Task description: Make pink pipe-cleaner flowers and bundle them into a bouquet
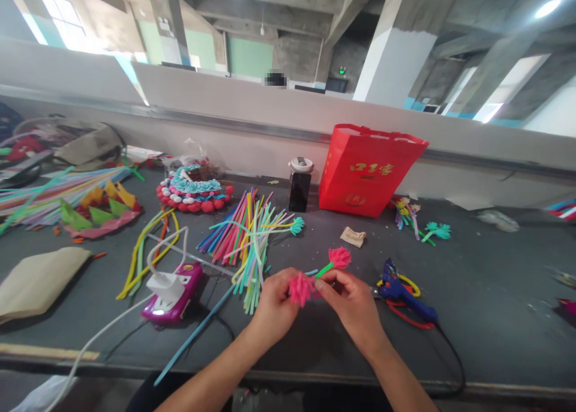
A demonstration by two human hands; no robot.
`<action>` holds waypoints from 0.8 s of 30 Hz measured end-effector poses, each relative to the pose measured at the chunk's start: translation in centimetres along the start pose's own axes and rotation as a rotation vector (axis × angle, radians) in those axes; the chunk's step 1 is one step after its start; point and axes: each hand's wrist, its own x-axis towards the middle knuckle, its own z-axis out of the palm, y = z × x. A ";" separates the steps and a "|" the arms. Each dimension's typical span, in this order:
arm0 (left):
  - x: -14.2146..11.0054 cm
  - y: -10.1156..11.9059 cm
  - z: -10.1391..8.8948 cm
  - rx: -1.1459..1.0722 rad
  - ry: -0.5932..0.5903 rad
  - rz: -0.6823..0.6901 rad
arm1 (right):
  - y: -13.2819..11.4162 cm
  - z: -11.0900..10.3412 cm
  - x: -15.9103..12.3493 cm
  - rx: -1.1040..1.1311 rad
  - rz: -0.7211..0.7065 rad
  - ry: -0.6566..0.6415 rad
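Note:
My left hand [275, 307] is closed around a fuzzy pink pipe-cleaner flower [300, 289], its petals sticking out beside the thumb. Thumb and fingers of my right hand [353, 304] pinch together at the right edge of this flower; exactly what lies between them is hidden. Just past the right fingertips is a second pink flower [339, 257] on a green stem [323, 271]. Whether that one is held or rests on the table cannot be told. A blue glue gun [409, 298] and scissors with yellow and red handles [410, 285] lie right of my right hand.
Bundled pipe cleaners [252, 244] lie left of my hands, near a purple power strip [175, 298] with a white plug. Farther back stand a phone [299, 191], a lidded cup [301, 163] and a red bag [369, 172]. A turquoise flower [437, 231] lies at right.

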 end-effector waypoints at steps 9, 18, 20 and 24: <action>0.6 0.3 -1.0 -0.887 -0.258 -0.706 | -0.2 -1.2 0.1 0.034 -0.074 -0.139; 0.4 -0.2 -1.1 -1.103 -0.491 -0.817 | -0.9 -0.7 -0.3 0.145 -0.037 -0.171; 0.6 0.3 -1.2 -0.905 -0.397 -0.792 | -0.3 -0.6 -0.2 0.067 -0.023 -0.048; 0.8 1.4 -1.8 -0.214 -0.151 -0.459 | 1.1 -0.4 0.5 0.005 0.043 0.128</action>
